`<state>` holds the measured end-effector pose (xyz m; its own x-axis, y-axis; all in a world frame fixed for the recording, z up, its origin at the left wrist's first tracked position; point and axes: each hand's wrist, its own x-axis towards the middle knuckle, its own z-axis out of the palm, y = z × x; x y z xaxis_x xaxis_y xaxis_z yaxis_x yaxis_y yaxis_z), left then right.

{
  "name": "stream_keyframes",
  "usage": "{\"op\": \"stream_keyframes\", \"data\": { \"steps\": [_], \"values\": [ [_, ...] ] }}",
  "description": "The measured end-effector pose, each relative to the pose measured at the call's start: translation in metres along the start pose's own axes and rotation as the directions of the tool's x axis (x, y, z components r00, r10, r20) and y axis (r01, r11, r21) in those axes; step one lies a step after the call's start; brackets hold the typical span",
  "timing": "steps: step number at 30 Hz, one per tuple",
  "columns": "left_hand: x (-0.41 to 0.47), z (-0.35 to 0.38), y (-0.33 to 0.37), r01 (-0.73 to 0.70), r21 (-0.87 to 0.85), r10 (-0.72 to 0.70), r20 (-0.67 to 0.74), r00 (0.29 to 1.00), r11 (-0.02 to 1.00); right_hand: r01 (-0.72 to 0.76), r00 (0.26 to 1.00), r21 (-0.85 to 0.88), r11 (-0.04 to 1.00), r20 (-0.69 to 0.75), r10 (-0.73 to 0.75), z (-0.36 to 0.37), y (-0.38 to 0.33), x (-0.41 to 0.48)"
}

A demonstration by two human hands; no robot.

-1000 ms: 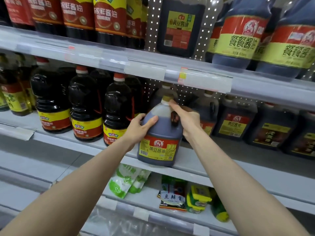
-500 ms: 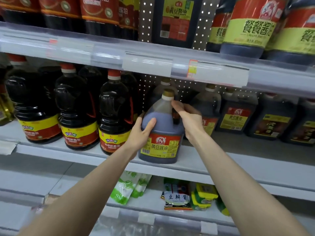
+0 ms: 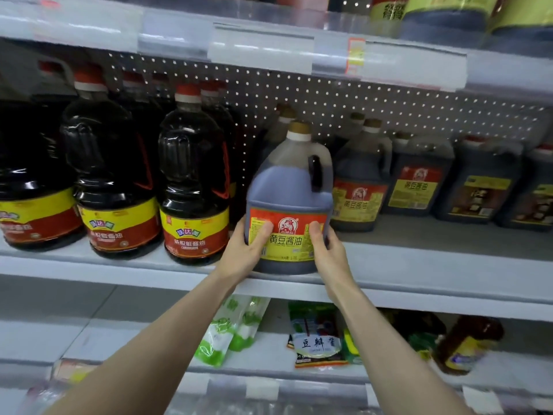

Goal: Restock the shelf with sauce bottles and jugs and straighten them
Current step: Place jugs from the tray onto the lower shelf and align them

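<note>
- Supermarket shelving of white metal fills the view, with three tiers in sight.
- Nearest, the lower shelf (image 3: 98,339) carries green-and-white soft pouches (image 3: 227,333), a flat packet with a white label (image 3: 317,342), and, off to the right, a tilted brown bottle with a yellow label (image 3: 469,345), too blurred to read.
- Two bare forearms reach up over it to the middle shelf (image 3: 419,271).
- The left hand (image 3: 242,253) and right hand (image 3: 329,250) each have their grip on a translucent plastic jug (image 3: 287,190). The thumbs are pressed on its red-and-yellow front label and the fingers are wrapped round its sides.
- The jug stands upright at the front edge of the middle shelf. It has a gold cap and a handle on its right side, and dark brown sauce fills it to just under the shoulder.
- Just left of it stands a row of tall black-looking sauce bottles with red caps (image 3: 191,181), full nearly to the neck, with more lined up behind them.
- Behind and to the right sit matching gold-capped jugs (image 3: 359,187), then squarer dark jugs with yellow labels (image 3: 419,181), set further back.
- A grey perforated back panel (image 3: 329,94) closes the bay.
- On the upper shelf, behind its clear price strip (image 3: 260,46), are the bases of large dark bottles with yellow labels (image 3: 443,16).
</note>
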<state>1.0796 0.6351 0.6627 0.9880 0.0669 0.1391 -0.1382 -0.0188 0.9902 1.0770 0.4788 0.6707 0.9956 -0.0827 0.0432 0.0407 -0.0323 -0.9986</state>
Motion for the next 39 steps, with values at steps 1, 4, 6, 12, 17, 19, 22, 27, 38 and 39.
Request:
{"op": "stream_keyframes", "data": {
  "steps": [1,4,6,12,17,19,22,27,38,39],
  "values": [
    [0.002,-0.001,-0.002,-0.009,-0.001,0.009,0.006,1.000,1.000,0.005,1.000,-0.006,1.000,0.005,-0.005,0.000,0.002,0.002],
    [0.002,-0.004,-0.012,-0.020,0.002,0.020,0.019,1.000,1.000,0.011,0.999,-0.021,1.000,0.031,-0.011,0.000,0.008,0.002],
    [0.001,-0.004,-0.016,-0.034,0.007,0.033,0.027,0.999,0.999,0.024,0.999,-0.054,0.998,0.021,-0.023,-0.001,0.014,0.001],
    [0.000,-0.006,-0.019,-0.072,-0.019,0.073,0.044,0.996,0.997,0.030,1.000,-0.154,0.988,0.012,-0.028,-0.001,0.021,0.006],
    [0.002,-0.010,-0.021,-0.090,-0.020,0.091,0.048,0.995,0.996,0.057,0.998,-0.200,0.978,0.049,-0.049,0.002,0.022,0.009],
    [0.004,-0.011,-0.021,-0.086,-0.031,0.088,0.049,0.995,0.996,0.055,0.997,-0.223,0.973,0.062,-0.042,0.004,0.018,0.011],
    [0.005,-0.010,-0.020,-0.081,-0.052,0.083,0.052,0.995,0.995,0.047,0.997,-0.243,0.969,0.073,-0.030,0.006,0.014,0.011],
    [0.005,-0.008,-0.020,-0.102,-0.079,0.102,-0.003,0.995,0.992,0.060,0.994,-0.197,0.979,0.096,-0.041,0.009,0.018,0.012],
    [0.001,-0.014,-0.025,-0.074,-0.092,0.076,0.013,0.997,0.993,0.031,0.992,-0.103,0.994,0.123,-0.018,-0.005,0.024,0.007],
    [0.001,-0.013,-0.025,-0.078,-0.096,0.080,0.023,0.996,0.992,0.030,0.993,-0.116,0.993,0.117,-0.017,-0.005,0.024,0.008]
  ]
}}
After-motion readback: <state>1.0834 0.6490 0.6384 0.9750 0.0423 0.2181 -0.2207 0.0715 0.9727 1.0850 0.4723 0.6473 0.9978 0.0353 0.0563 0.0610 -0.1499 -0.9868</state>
